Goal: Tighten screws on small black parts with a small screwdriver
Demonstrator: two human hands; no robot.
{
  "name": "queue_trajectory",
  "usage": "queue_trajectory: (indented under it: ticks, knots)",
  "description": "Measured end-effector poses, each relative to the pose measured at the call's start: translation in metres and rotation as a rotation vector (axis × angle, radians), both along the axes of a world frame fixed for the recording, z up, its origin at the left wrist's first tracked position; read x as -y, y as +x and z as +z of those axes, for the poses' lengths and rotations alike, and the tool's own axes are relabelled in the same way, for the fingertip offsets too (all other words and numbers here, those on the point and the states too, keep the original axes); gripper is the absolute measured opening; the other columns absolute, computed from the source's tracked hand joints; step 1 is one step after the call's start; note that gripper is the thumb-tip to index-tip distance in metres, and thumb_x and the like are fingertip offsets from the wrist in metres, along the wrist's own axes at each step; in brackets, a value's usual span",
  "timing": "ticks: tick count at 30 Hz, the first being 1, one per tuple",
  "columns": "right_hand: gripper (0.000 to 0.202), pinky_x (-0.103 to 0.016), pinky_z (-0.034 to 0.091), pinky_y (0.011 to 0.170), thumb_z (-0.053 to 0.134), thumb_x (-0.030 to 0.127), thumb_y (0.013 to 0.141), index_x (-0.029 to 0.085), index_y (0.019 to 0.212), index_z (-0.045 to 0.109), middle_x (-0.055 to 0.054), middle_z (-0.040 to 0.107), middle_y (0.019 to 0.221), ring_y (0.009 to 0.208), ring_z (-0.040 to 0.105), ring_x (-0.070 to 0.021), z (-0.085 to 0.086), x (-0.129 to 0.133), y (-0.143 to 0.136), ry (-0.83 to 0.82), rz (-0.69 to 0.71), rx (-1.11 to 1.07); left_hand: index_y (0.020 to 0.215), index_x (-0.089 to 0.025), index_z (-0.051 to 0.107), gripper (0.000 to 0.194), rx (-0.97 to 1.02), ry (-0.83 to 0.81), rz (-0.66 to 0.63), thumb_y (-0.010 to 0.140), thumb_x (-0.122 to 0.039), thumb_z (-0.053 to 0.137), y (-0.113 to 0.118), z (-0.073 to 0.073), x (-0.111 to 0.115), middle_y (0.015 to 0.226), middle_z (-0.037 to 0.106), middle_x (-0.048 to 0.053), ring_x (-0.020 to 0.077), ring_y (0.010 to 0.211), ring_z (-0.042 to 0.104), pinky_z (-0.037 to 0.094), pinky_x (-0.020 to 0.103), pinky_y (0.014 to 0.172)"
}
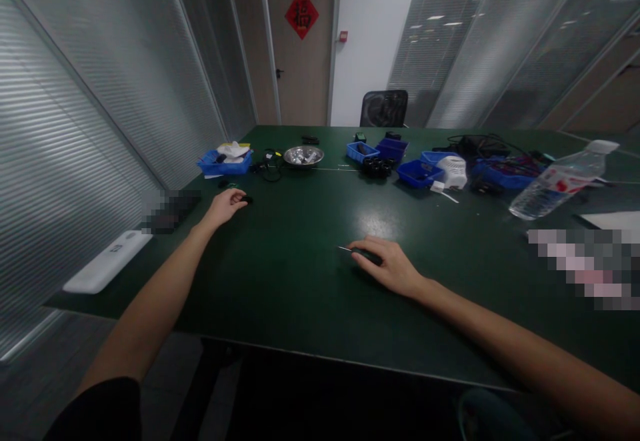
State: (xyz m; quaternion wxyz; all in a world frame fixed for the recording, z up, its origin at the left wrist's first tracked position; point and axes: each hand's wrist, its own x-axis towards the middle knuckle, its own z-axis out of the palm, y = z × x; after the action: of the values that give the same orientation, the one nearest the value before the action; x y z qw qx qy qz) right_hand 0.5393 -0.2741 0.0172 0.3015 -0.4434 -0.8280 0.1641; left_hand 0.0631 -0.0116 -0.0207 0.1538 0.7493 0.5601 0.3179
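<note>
"How do your grips stand?"

"My right grip (383,264) is closed round the dark handle of a thin-shafted tool (367,255), its bare metal end pointing left; whether that end touches the desk (280,287) I can't tell. My left grip (226,206) reaches further out, fingers curled together at a small dark piece (247,199). Whether I pinch it or merely touch it, I can't tell."

"What could go wrong?"

"The shaft is exposed, so a careless swing towards my left could jab me or scratch the desk. The dark piece is small; a loose hold might let it slip, and dark against dark green, I'd probably struggle to spot it. It could also get mixed up with the small green bits (232,186) near it."

"Anything to read?"

"One Chinese character, 福, on a red diamond sign (301,14) on the door (300,87). The clear bottle (560,184) has a label with a red mark, but its lettering is beyond me. The white slab (103,264) to my left bears a dark mark, too small to make out."
</note>
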Motion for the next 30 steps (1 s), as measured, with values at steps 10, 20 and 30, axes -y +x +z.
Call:
queue_trajectory:
  ticks: [10,20,30]
  knots:
    - [0.035,-0.033,0.056,0.073,0.052,0.045,0.109,0.022,0.127,0.072,-0.008,0.074,0.109,0.087,0.07,-0.0197,-0.005,-0.002,0.002,0.006,-0.009,0.017,0.085,-0.021,0.077,0.016,-0.213,-0.138,0.207,0.082,-0.037,0.079,-0.018,0.006,-0.004,0.092,0.074,0.01,0.0273,0.086,0.068,0.048,0.035,0.076]
    - [0.035,-0.03,0.055,0.072,0.052,0.045,0.109,0.023,0.127,0.072,-0.007,0.074,0.109,0.086,0.07,-0.0185,-0.005,0.001,0.001,-0.005,0.005,0.043,0.092,-0.02,0.072,0.02,0.16,0.171,0.189,0.085,-0.038,0.074,0.025,0.005,0.017,0.091,0.076,0.006,0.0214,0.083,0.069,0.053,0.03,0.08]
    - [0.034,-0.03,0.053,0.07,0.05,0.045,0.109,0.024,0.128,0.071,-0.005,0.073,0.108,0.078,0.067,-0.0155,-0.009,0.007,0.002,-0.029,0.032,0.119,0.109,-0.02,0.08,0.028,0.044,0.181,0.133,0.091,-0.038,0.071,0.018,-0.001,0.016,0.12,0.074,0.01,0.0261,0.099,0.068,0.052,0.036,0.091]
